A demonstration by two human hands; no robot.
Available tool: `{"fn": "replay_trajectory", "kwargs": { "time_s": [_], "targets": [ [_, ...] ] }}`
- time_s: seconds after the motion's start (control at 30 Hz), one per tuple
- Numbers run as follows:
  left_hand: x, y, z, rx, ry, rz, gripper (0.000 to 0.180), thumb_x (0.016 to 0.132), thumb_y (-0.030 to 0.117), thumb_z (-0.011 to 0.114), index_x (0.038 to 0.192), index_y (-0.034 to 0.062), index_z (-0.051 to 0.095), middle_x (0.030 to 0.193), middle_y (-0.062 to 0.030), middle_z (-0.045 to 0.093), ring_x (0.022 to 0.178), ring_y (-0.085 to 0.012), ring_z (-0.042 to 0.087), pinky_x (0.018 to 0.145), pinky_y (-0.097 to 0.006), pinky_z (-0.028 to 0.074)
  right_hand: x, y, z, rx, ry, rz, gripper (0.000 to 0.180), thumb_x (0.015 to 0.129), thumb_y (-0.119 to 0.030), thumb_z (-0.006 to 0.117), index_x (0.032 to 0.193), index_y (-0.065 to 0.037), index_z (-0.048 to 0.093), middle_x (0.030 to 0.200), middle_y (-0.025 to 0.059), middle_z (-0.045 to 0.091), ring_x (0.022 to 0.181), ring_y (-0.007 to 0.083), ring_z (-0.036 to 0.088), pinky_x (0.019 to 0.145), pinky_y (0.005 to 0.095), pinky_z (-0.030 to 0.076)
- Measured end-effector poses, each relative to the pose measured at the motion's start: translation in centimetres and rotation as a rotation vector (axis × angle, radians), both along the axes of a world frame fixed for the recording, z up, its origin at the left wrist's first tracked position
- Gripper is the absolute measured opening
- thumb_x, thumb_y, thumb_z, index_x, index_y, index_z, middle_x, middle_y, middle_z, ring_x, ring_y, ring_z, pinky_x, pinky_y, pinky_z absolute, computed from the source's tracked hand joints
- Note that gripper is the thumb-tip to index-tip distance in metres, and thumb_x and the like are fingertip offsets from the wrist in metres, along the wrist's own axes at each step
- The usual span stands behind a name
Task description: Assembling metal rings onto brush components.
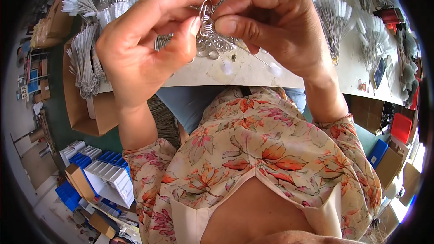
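My left hand [147, 40] is raised over the table, thumb and fingertips closed on a shiny metal ring [202, 10]. Facing it, my right hand [273, 25] pinches with thumb and forefinger at the ring's other side, where several small wire loops [207, 26] bunch together. Below the loops, thin wire stems slant down to the right, ending in white tufted brush tips [275, 68]. What exactly lies between the right fingertips is partly hidden. Just behind and beneath the hands sits a pile of loose metal rings [212, 52].
Bundles of wire brushes with white bristles [332, 11] line the table's [289, 80] far side. More brush bundles [86, 58] hang over its left edge, above an open cardboard box [79, 119]. White and blue bins [108, 178] stand at lower left; a red bin [401, 127] is at right.
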State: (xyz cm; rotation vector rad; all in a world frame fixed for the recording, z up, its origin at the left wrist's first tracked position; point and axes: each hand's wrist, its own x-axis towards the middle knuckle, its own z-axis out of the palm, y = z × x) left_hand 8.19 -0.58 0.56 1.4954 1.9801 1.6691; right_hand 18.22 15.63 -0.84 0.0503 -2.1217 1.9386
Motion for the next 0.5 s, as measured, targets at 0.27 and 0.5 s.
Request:
{"fn": "replay_trajectory", "kwargs": {
  "time_s": [0.27,0.5],
  "targets": [
    [-0.5,-0.9,0.1,-0.159,-0.04,0.061,0.017,0.088,0.009,0.055,0.098,-0.0046,0.057,0.079,-0.0025,0.055,0.058,-0.0044,0.046,0.05,-0.017,0.039,-0.4,-0.1,-0.1,-0.253,-0.077,0.138,0.015,0.084,-0.011,0.063,0.093,0.0,0.062,0.068,0.0005,0.056,0.051,0.0045,0.046,0.043,0.018,0.034],
    [0.2,-2.3,0.6,-0.254,-0.174,0.059,0.017,0.092,0.013,0.05,0.1,-0.0007,0.056,0.073,-0.0001,0.051,0.054,-0.0019,0.04,0.047,-0.016,0.033,-1.6,-0.4,-0.6,-0.229,-0.131,0.151,0.013,0.083,-0.012,0.065,0.087,0.001,0.064,0.062,-0.0011,0.055,0.053,0.0036,0.046,0.047,0.0191,0.036]
  ]
}}
